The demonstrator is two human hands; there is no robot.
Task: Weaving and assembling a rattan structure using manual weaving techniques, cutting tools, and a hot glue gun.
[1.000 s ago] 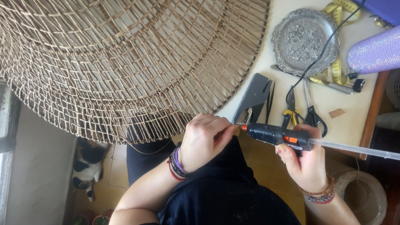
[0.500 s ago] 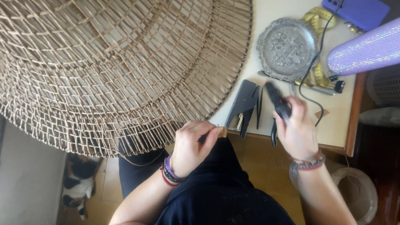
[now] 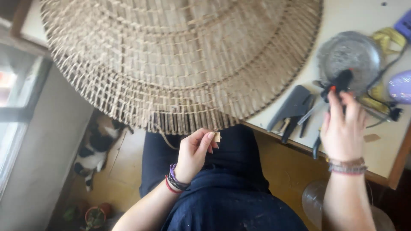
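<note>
A large round woven wicker piece (image 3: 180, 64) lies on the white table and overhangs its near edge. Just below its fringe, my left hand (image 3: 195, 154) pinches a small tan piece (image 3: 217, 137) between thumb and fingers. Over the table at the right, my right hand (image 3: 342, 128) grips a black glue gun (image 3: 338, 83). The gun's tip points away from me, toward a round silver dish (image 3: 349, 57).
A black stapler (image 3: 291, 107) and scissors (image 3: 314, 137) lie near the table's (image 3: 385, 149) front edge. A yellow tape measure (image 3: 387, 36), a black cord (image 3: 387, 113) and a purple object (image 3: 400, 87) sit at far right. A cat (image 3: 96, 145) lies on the floor at left.
My right hand has carried the glue gun away from my left hand, up and right over the table toward the silver dish. The left hand dropped slightly below the wicker edge.
</note>
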